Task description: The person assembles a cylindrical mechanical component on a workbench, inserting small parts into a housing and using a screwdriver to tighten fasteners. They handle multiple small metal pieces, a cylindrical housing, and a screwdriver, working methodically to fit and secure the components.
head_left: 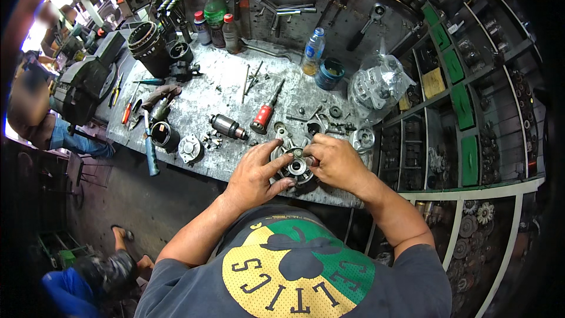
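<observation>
Left forearm: bare, enters from the lower edge at centre-left and rises toward upper right.
Left wrist: roughly straight, slightly bent toward the centre line.
Left hand (254,174): palm down, back of hand toward the camera, fingers spread and extended to the right; the fingertips (287,159) press down, thumb lowest.
Right forearm: bare below a short sleeve, enters from the lower right and angles up and leftward.
Right wrist: flexed inward, toward the left hand.
Right hand (336,162): knuckles up, fingers curled under and closed in a pinching grip, tips hidden.
Spacing: hands just beside each other, fingertips nearly meeting.
</observation>
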